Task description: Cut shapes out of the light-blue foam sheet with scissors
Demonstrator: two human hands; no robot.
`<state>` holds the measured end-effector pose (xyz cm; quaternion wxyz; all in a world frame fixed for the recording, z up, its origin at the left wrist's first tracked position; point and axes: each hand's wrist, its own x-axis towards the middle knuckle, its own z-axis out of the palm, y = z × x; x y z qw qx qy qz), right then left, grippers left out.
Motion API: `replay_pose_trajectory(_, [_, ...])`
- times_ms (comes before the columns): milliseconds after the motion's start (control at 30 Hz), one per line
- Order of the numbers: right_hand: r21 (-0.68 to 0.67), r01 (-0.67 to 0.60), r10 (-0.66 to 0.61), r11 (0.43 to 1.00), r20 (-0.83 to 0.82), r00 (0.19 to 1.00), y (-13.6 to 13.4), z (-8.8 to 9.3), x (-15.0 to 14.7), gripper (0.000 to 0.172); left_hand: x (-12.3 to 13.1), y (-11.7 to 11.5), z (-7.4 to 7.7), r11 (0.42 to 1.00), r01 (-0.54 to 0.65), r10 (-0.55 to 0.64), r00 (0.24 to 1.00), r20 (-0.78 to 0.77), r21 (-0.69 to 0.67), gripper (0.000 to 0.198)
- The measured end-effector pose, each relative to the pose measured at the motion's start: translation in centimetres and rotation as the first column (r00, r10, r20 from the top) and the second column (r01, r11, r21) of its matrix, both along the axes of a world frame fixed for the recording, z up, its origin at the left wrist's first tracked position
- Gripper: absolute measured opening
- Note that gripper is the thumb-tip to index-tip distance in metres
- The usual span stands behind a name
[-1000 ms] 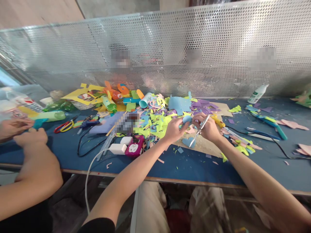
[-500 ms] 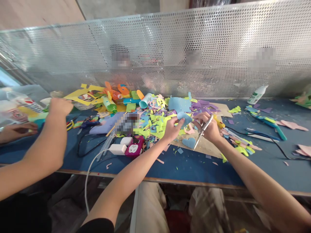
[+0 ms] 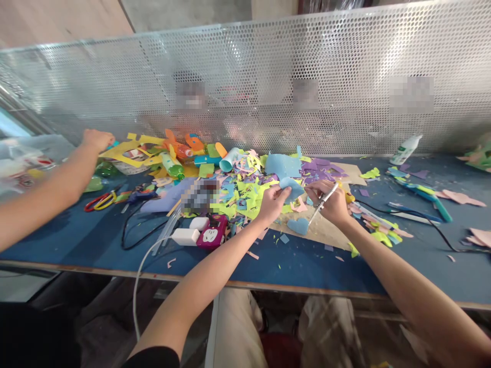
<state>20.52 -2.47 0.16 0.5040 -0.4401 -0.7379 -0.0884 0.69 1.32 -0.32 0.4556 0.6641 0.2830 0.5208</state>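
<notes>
My left hand (image 3: 274, 205) pinches a blue paper cutout (image 3: 292, 187) with a rounded edge, above the heap of scraps. My right hand (image 3: 333, 202) is closed around a pair of scissors (image 3: 322, 203), whose blades point down toward the table. Its thumb and fingertips are close to the right edge of the blue paper. Under the scissors' tip, a blue heart-shaped piece (image 3: 298, 226) rests on a brown sheet (image 3: 330, 235). A larger blue sheet (image 3: 283, 165) lies behind my hands on the scraps.
A power strip (image 3: 212, 232) with white adapters (image 3: 186, 236) sits left of my forearm. At far left a co-worker's arm (image 3: 57, 189) reaches over red-and-yellow scissors (image 3: 102, 200). A glue bottle (image 3: 406, 150) and teal tool (image 3: 429, 194) are at right. A perforated metal screen (image 3: 245, 76) bounds the back.
My hands have hardly moved; the scissors have turned slightly in my right hand. The co-worker's raised hand has moved up and back, and their other hand has left the table.
</notes>
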Motion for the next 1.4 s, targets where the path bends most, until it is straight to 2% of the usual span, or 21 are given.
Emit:
replay_pose_trajectory(200, [-0.005, 0.015, -0.015, 1.000, -0.079, 0.997, -0.2, 0.1, -0.1, 0.013, 0.3, 0.4, -0.4, 0.997, 0.020, -0.014, 0.997, 0.081, -0.069, 0.039])
replay_pose_trajectory(433, [0.013, -0.010, 0.009, 1.000, 0.058, 0.998, 0.2, -0.2, 0.0, 0.015, 0.1, -0.1, 0.0, 1.000, 0.016, -0.015, 0.999, -0.045, 0.014, 0.039])
replay_pose_trajectory(667, [-0.016, -0.008, 0.009, 1.000, 0.034, 0.999, 0.1, -0.1, 0.0, 0.012, 0.1, -0.3, 0.2, 0.999, 0.014, -0.011, 0.997, -0.081, 0.034, 0.043])
replay_pose_trajectory(1000, [-0.003, 0.063, -0.063, 0.998, -0.119, 0.991, -0.1, 0.0, -0.4, 0.014, 0.2, -0.2, 0.2, 0.989, 0.103, -0.094, 0.992, 0.086, -0.107, 0.045])
replay_pose_trajectory(1233, [0.056, 0.004, -0.006, 0.998, 0.037, 0.999, -0.1, -0.2, -0.2, 0.013, 0.3, -0.3, 0.0, 0.980, 0.134, -0.130, 0.991, 0.038, -0.146, 0.041])
replay_pose_trajectory(1400, [0.053, -0.029, 0.022, 0.998, 0.116, 0.993, 0.1, -0.3, -0.2, 0.014, 0.5, -0.6, 0.0, 0.988, 0.133, -0.138, 0.989, -0.052, -0.079, 0.041])
